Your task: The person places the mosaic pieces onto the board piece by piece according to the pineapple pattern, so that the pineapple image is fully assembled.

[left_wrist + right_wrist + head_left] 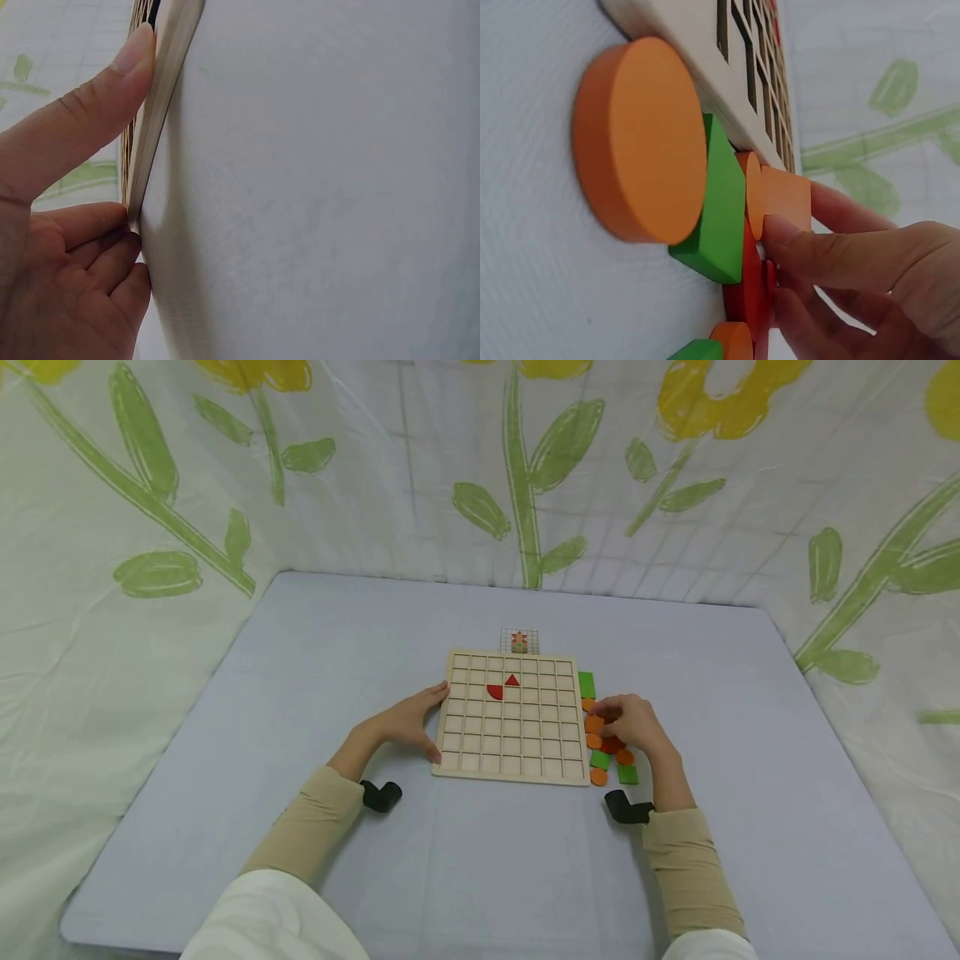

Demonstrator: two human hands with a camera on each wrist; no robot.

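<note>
A wooden grid board (510, 727) lies on the table with a red triangle (512, 680) and a red quarter-circle (496, 692) in its cells. My left hand (408, 720) rests along the board's left edge, thumb and fingers spread; in the left wrist view the thumb (90, 109) touches its rim. Beside the board's right edge, my right hand (636, 725) pinches an orange square block (787, 196) between thumb and finger. Around it lie orange round blocks (649, 142), green blocks (718, 206) and red pieces (742, 289), partly hidden by the fingers.
A small pattern card (519, 641) with a gridded picture lies against the board's far edge. A green block (587, 684) sits by the upper right corner. The pale table (480, 868) backs onto a flower-printed curtain (420, 468).
</note>
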